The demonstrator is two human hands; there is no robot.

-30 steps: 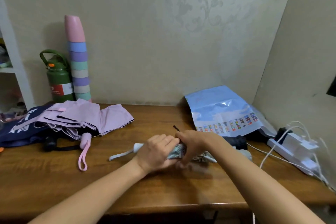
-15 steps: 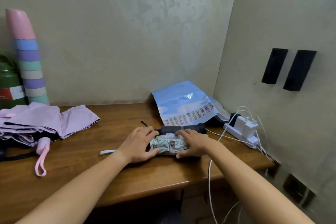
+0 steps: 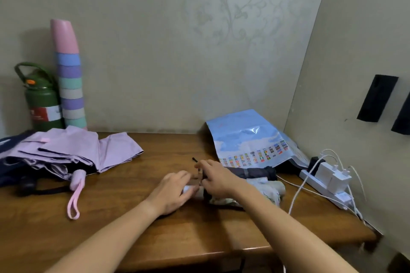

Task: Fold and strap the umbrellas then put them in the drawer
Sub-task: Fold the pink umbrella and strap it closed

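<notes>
1. A folded floral umbrella [image 3: 255, 191] lies on its side on the wooden table [image 3: 124, 213], near the right front part. Its canopy is pale, with a small green-and-cream print, bunched into a short roll; its light handle end [image 3: 188, 189] points left.
2. The left hand [image 3: 172, 193] rests over the handle end, fingers curled loosely toward it. Motion blur hides whether it truly grips.
3. The right hand [image 3: 214, 178] sits just beside the left, at the near end of the roll, thumb and fingertips drawn together as if pinching something small and dark. What it pinches cannot be told.
4. A dark folded umbrella [image 3: 253, 172] lies just behind the floral one, parallel to it and touching or nearly so.
5. A lilac umbrella [image 3: 73, 150] lies loose and unstrapped at the table's left, its pink wrist loop [image 3: 74, 201] trailing toward the front edge. Dark blue fabric [image 3: 6, 139] shows beneath it.
6. Against the back wall stand a green flask [image 3: 43, 99] and a stack of pastel cups [image 3: 69, 77].
7. A light blue plastic bag [image 3: 248, 139] leans in the corner; a white power strip [image 3: 326, 180] with chargers lies at the right.
</notes>
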